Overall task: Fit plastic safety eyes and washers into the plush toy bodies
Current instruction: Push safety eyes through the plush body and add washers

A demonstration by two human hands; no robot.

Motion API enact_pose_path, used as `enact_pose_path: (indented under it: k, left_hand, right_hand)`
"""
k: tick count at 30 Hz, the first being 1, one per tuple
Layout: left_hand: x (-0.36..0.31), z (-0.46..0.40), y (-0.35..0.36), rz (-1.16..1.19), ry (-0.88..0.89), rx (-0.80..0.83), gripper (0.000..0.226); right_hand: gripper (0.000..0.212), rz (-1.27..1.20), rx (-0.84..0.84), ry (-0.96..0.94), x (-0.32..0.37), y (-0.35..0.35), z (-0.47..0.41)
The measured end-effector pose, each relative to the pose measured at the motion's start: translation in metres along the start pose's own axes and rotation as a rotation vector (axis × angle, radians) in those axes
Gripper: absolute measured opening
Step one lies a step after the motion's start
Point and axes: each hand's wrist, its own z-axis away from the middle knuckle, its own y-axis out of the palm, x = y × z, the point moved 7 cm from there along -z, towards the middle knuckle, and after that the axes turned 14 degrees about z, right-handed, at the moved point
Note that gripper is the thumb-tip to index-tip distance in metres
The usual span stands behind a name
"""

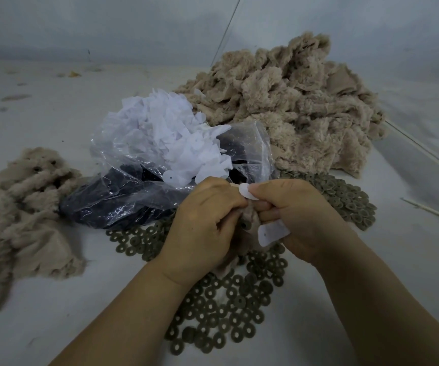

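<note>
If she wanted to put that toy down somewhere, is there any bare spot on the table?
Yes. Bare table lies near left, between the small plush pile and the washers. More lies near right, beyond the right hand. The middle is crowded: plastic bag, white paper pieces, big plush heap.

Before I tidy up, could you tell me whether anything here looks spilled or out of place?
Yes: the olive washers lie loose across the table, under both hands, rather than in a container. White paper pieces overflow the clear bag.
</note>
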Motion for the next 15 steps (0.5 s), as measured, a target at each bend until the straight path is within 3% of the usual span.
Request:
enact_pose_path:
  k: [15]
  left_hand:
    - [-0.0064,-0.0011,0.0005,-0.026,0.046,-0.009,0.008]
  right_hand:
    - [0.028,-0.001,0.011,0.043,-0.0010,-0.0008,0.0032]
